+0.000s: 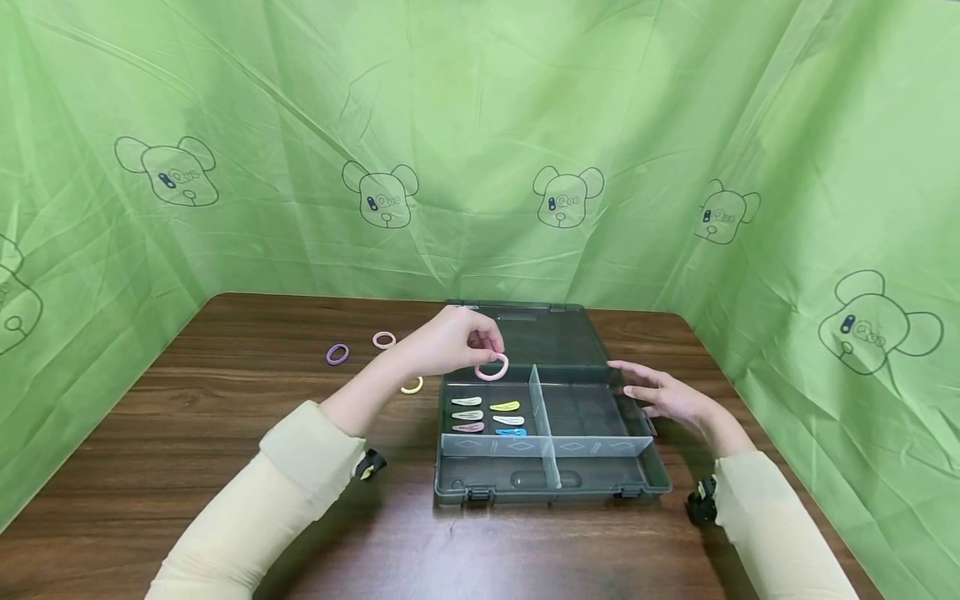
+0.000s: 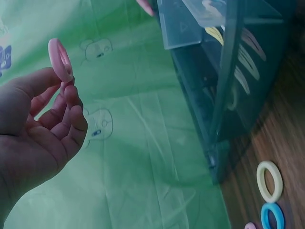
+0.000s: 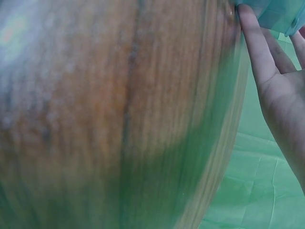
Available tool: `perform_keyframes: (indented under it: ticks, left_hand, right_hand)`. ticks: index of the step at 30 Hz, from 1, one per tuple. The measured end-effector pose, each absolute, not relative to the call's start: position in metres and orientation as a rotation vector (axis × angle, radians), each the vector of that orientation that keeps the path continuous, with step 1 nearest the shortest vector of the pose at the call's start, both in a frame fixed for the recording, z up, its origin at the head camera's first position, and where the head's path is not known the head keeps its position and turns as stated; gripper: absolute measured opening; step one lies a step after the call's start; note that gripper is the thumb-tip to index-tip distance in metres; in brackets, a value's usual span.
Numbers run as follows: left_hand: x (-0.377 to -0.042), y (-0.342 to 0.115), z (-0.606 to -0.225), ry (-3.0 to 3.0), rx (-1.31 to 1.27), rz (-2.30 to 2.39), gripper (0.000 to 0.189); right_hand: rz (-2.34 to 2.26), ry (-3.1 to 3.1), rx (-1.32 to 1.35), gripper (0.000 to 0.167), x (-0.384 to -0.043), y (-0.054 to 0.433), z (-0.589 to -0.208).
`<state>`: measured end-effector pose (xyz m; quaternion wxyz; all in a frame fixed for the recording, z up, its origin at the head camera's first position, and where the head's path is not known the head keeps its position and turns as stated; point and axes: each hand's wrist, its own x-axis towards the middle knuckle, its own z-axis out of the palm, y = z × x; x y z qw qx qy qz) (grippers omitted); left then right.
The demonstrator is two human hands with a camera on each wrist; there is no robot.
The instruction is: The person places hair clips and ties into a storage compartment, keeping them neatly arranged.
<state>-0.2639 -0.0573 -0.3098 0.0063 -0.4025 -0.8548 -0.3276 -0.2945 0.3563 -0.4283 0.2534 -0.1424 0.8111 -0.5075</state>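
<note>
My left hand (image 1: 459, 340) pinches a pink hair tie (image 1: 491, 378) between thumb and fingertips, above the back left compartment of a dark see-through organizer box (image 1: 551, 497). In the left wrist view the same hair tie (image 2: 55, 59) stands up from the fingertips. Several snap hair clips lie in that compartment in two columns, among them a yellow clip (image 1: 505, 407), a blue clip (image 1: 511, 432) and a pink clip (image 1: 468, 427). At the box's right side, my right hand (image 1: 678, 402) touches the edge with its fingers extended; only part of this contact shows in the right wrist view.
Left of the box lie a purple hair tie (image 1: 328, 357), a pale pink one and a yellow hair tie (image 1: 412, 391), partly behind the left forearm. A blue hair tie (image 2: 264, 214) shows in the left wrist view. The lid (image 1: 532, 337) lies opened back. Green curtains (image 1: 480, 125) surround the table.
</note>
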Motion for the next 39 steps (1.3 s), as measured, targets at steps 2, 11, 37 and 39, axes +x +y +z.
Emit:
perform_keyframes:
  ticks: [2,11,37,39]
  left_hand:
    - [-0.265,-0.051,-0.310,-2.675,-1.275,-1.016,0.005]
    - [-0.271,-0.022,-0.313,-2.658,-1.293,-0.996,0.004]
    - [-0.304,0.048,-0.353,-2.768,-1.377,-0.692,0.005]
    - [-0.306,0.050,-0.357,-2.788,-1.383,-0.672,0.005]
  right_hand:
    - [-1.381,2.204,-0.388,0.057,-0.294,0.356,-0.428]
    - [-1.375,2.202,-0.385,0.058,-0.294,0.356,-0.428]
    - [-1.472,2.116,-0.399,0.059,-0.298,0.358,-0.433]
    - [-1.469,2.122,-0.399,0.058,-0.298,0.358,-0.434]
